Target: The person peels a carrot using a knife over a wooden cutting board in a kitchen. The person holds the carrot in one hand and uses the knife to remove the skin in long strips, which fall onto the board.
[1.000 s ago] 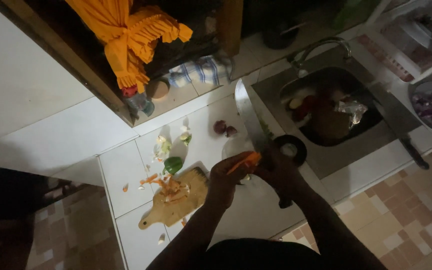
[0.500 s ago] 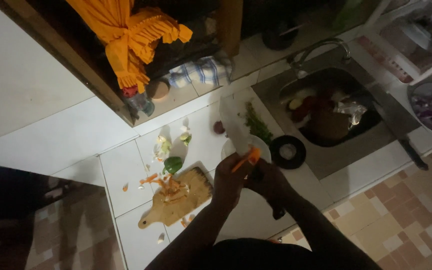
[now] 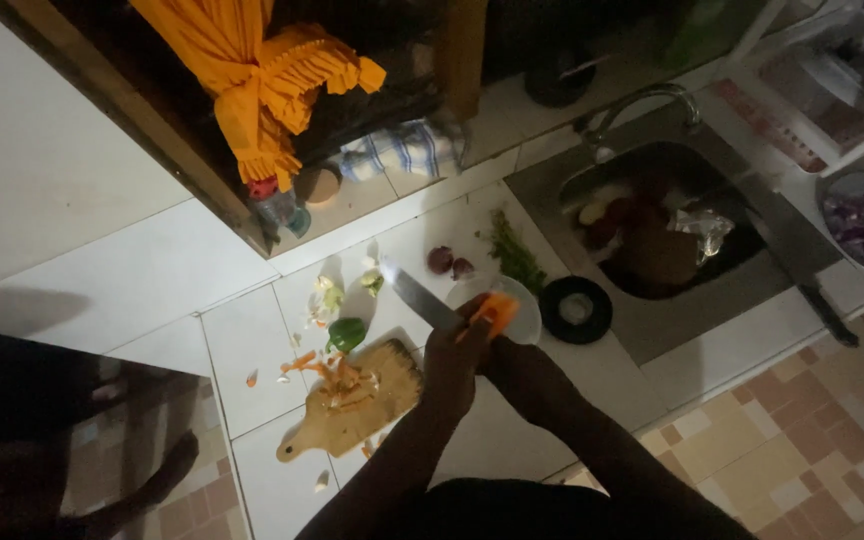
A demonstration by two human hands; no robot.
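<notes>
My left hand (image 3: 449, 365) is closed around an orange carrot (image 3: 497, 308), held just over a white bowl (image 3: 530, 318). My right hand (image 3: 518, 368) presses against it from the right and grips a knife (image 3: 420, 296). The blade sticks out up and to the left, past the carrot. A wooden cutting board (image 3: 304, 435) lies left of my hands, strewn with orange carrot peels (image 3: 337, 375). A green pepper (image 3: 347, 333) sits by the board's far edge.
On the white tiled counter (image 3: 252, 340) are two red onions (image 3: 450, 262), green herbs (image 3: 517, 260) and a black round lid (image 3: 574, 310). A steel sink (image 3: 772, 235) with dishes and a tap (image 3: 642, 105) lies right. An orange cloth (image 3: 262, 80) hangs above.
The knife blade has swung from upright beside the sink down and to the left across the carrot. Both hands stayed together over the white bowl.
</notes>
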